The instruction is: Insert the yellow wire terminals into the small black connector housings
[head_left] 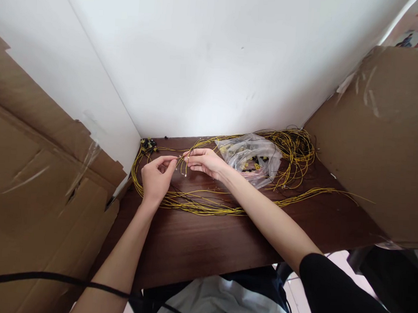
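My left hand [155,178] and my right hand [206,161] are raised a little over a dark wooden table [204,241]. Both pinch thin yellow wires [184,164] between thumb and fingertips, and the wire ends hang between the two hands. Beneath them a long bundle of yellow wires [206,204] loops across the table. A small cluster of black and yellow connectors [148,145] lies at the far left corner, just beyond my left hand.
A clear plastic bag [253,160] with small yellow and black parts lies behind my right hand. A tangled coil of yellow wires [294,145] sits at the far right. Cardboard sheets [380,138] flank the table. A black cable [46,278] crosses my left arm.
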Demonstrator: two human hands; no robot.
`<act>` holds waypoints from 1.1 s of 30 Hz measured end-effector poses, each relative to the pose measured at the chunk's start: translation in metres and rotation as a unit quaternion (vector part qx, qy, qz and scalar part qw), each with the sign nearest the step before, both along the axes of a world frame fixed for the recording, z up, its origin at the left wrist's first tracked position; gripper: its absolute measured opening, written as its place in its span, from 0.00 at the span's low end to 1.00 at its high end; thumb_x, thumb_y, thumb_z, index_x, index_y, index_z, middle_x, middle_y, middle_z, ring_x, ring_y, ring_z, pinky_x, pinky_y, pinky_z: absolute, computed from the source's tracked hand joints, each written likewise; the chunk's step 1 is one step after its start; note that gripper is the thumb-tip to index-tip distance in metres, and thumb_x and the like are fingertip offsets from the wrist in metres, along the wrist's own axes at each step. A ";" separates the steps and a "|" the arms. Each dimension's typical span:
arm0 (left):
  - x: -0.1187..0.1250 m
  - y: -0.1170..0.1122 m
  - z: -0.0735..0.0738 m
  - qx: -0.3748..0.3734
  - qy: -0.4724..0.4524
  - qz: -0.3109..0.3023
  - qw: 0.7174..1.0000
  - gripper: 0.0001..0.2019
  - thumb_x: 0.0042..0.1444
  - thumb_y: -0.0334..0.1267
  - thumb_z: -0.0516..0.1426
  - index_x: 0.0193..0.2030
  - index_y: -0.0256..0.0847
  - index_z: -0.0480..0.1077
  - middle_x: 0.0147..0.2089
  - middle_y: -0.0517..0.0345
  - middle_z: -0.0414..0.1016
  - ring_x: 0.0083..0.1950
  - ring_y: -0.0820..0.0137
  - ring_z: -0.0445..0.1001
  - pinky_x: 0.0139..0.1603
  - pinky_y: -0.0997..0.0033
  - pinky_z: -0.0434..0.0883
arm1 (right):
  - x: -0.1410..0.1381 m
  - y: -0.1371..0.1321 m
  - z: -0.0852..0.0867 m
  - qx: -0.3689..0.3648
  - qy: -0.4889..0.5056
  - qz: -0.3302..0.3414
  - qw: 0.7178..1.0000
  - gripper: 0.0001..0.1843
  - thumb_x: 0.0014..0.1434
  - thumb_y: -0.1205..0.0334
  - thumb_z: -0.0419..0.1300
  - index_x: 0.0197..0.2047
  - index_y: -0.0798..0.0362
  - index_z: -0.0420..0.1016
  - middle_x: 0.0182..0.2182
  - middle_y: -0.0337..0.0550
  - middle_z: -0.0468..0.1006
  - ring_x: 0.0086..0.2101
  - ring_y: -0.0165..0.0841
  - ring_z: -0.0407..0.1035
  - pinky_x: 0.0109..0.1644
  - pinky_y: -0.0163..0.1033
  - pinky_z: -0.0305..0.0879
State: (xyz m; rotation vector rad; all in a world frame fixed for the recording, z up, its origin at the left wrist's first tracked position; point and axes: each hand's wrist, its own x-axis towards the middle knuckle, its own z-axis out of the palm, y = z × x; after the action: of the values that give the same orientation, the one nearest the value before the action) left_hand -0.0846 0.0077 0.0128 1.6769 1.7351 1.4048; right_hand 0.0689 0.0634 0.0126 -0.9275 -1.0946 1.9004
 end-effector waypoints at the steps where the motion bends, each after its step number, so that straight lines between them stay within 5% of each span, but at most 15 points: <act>1: 0.001 -0.001 0.000 0.001 -0.001 -0.006 1.000 0.13 0.49 0.42 0.56 0.34 0.36 0.77 0.22 0.60 0.71 0.23 0.76 0.61 0.24 0.77 0.58 | -0.001 0.000 -0.001 0.001 0.005 -0.003 1.000 0.07 0.48 0.76 0.62 0.30 0.56 0.76 0.23 0.36 0.76 0.26 0.22 0.70 0.33 0.28 0.67; 7: 0.004 0.000 -0.003 0.000 -0.006 -0.038 0.999 0.13 0.50 0.43 0.57 0.35 0.37 0.78 0.24 0.59 0.74 0.23 0.75 0.63 0.25 0.76 0.59 | -0.004 -0.003 -0.001 -0.001 0.033 -0.009 0.999 0.07 0.48 0.75 0.64 0.31 0.56 0.75 0.24 0.36 0.76 0.27 0.23 0.71 0.35 0.30 0.68; 13: 0.003 0.002 -0.003 -0.025 -0.147 -0.080 0.986 0.16 0.52 0.44 0.55 0.41 0.36 0.75 0.30 0.55 0.77 0.23 0.76 0.66 0.22 0.78 0.61 | -0.005 -0.003 -0.001 0.006 0.040 -0.003 0.999 0.06 0.49 0.74 0.64 0.31 0.56 0.75 0.25 0.37 0.77 0.28 0.24 0.72 0.35 0.31 0.68; 18: 0.003 0.002 -0.002 -0.014 -0.101 -0.098 0.990 0.12 0.49 0.41 0.58 0.38 0.38 0.76 0.37 0.54 0.78 0.33 0.72 0.73 0.30 0.77 0.67 | -0.005 -0.005 -0.003 0.008 0.019 -0.005 1.000 0.03 0.50 0.72 0.63 0.29 0.57 0.74 0.24 0.38 0.77 0.27 0.24 0.72 0.32 0.29 0.67; 33: 0.004 0.003 -0.003 -0.041 -0.141 -0.080 0.986 0.09 0.48 0.38 0.58 0.34 0.36 0.75 0.31 0.55 0.77 0.29 0.75 0.70 0.25 0.79 0.64 | -0.011 -0.006 -0.001 -0.021 0.020 -0.047 0.998 0.06 0.55 0.71 0.57 0.27 0.57 0.71 0.21 0.37 0.75 0.24 0.23 0.70 0.28 0.27 0.64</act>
State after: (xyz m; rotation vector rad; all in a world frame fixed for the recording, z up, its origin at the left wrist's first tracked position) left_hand -0.0803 0.0105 0.0102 1.4570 1.4496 1.4010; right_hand 0.0579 0.0578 0.0120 -0.9442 -0.9748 1.8637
